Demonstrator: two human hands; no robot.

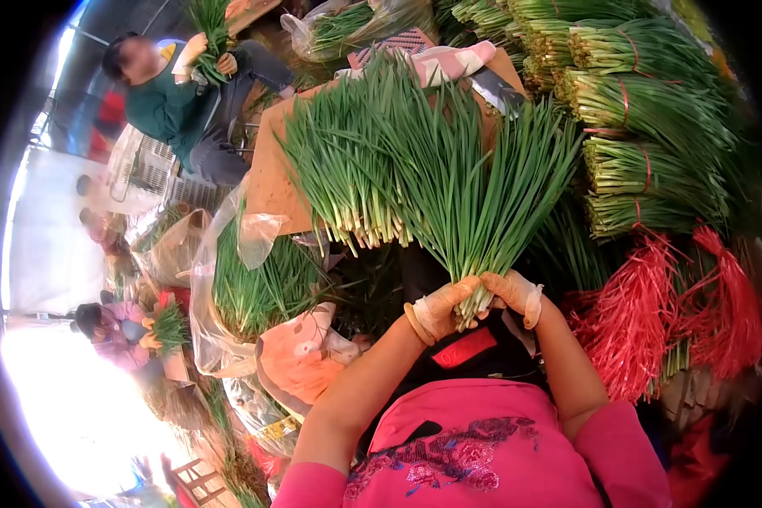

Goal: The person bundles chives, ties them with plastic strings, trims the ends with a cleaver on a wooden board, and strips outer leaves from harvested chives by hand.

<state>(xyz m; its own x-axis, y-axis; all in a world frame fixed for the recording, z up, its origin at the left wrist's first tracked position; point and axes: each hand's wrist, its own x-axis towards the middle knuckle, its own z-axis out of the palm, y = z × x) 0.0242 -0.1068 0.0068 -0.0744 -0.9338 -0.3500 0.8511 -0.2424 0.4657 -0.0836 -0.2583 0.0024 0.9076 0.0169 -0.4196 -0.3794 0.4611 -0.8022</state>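
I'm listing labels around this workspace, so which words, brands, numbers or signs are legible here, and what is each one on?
No text can be read in this view.
Yellow strip at lower left: may carry print, but too small and blurred to read.
Red patch just above the pink top: no legible lettering.
Held bunch of greens: no writing visible.

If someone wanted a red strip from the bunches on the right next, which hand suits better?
Probably the right hand, being nearer the red strips hanging on its side. The left hand is farther off and could hold the green stalks both hands grip.
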